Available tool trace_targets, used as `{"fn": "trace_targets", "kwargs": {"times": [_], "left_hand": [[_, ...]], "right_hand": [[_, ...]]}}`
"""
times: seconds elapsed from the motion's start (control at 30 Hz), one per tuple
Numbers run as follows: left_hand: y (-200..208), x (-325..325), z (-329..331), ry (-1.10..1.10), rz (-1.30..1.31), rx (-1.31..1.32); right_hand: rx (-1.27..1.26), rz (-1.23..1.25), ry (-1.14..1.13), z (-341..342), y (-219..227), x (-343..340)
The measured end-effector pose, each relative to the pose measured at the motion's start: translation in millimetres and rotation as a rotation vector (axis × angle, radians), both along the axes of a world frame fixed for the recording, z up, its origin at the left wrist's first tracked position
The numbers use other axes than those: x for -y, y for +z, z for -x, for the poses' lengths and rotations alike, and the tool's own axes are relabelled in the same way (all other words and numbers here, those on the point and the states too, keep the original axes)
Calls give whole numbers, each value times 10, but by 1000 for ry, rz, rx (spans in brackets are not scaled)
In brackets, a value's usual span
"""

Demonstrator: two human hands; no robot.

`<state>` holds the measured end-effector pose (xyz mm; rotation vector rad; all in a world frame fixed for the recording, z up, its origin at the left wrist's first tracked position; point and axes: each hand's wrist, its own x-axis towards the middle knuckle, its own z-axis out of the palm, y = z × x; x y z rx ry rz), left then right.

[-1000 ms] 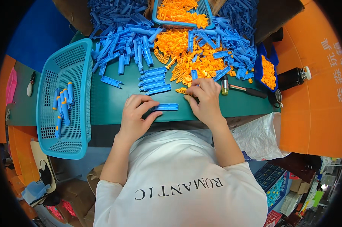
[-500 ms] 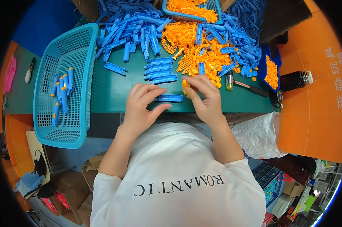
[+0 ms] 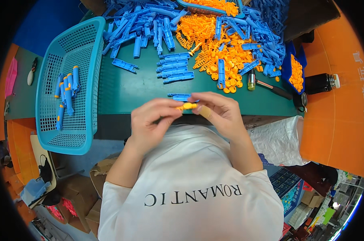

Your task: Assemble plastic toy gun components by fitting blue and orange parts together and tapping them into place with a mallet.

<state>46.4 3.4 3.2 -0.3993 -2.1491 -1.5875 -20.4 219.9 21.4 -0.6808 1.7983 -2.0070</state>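
The two hands meet low over the near edge of the green worktop [image 3: 146,90], fingers curled in and thumbs nearly closed. Between their fingertips is a small orange piece [image 3: 187,106] — the left hand [image 3: 154,121] pinches its left end, the right hand [image 3: 221,114] its right end. The piece is slightly blurred, so its exact shape is hard to tell. A tan wrap [image 3: 205,112] circles the right thumb.

Just beyond the fingertips lies a single blue trough [image 3: 179,97], its right end hidden by the right hand. Farther out, straight ahead, more blue troughs [image 3: 174,75] lie side by side in a neat row; another blue trough [image 3: 125,65] sits apart, ahead of the left hand.

Ahead of the right hand are loose orange caps [image 3: 230,78], with orange ladder-like strips [image 3: 195,31] heaped past them and blue parts [image 3: 266,36] piled on the far side. To the right of that hand lie a hammer [image 3: 275,89], a blue tub [image 3: 287,69] of orange pieces and a black bottle [image 3: 316,83].

Well left of the left hand stands a light-blue basket [image 3: 69,149] — inside it, blue tubes with orange ends [image 3: 69,105].
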Motion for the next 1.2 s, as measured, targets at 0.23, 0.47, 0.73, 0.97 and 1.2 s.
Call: {"fn": "trace_targets", "kwargs": {"times": [0.23, 0.47, 0.73, 0.97, 1.2], "left_hand": [[-143, 27, -19, -116, 164, -165], [72, 143, 256, 160, 363, 13], [-138, 113, 312, 87, 355, 97], [-140, 126, 331, 87, 316, 96], [-134, 124, 343, 96, 300, 75]], "right_hand": [[-167, -213, 60, -68, 23, 15], [-707, -380, -255, 246, -121, 101], [-757, -373, -117, 248, -194, 258], [-783, -379, -95, 253, -215, 265], [-784, -348, -123, 238, -254, 278]]}}
